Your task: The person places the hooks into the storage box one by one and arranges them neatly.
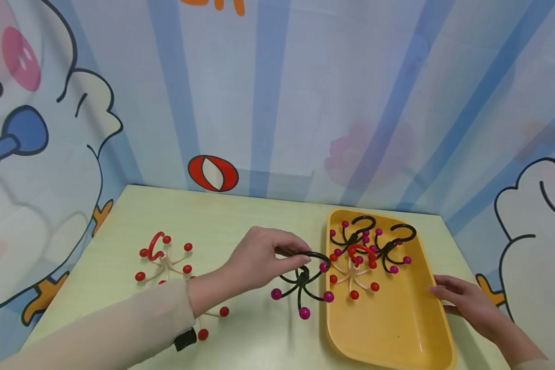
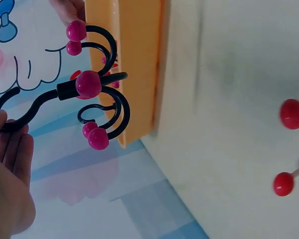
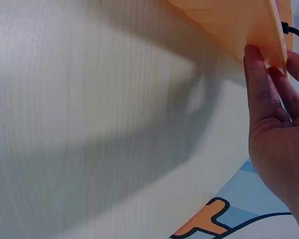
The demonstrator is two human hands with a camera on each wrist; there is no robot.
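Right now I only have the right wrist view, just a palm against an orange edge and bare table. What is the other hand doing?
Observer: The left hand pinches the hook of a black octopus-shaped hanger with magenta ball tips, just left of the yellow tray.
Operator: Is it in the tray already?
Observer: No. By the head view it sits at the tray's left rim, not inside.
Operator: Anything inside the tray?
Observer: Two black hangers and a cream one with red balls, at the far end.
Operator: And my hand?
Observer: The right hand rests against the tray's right rim.
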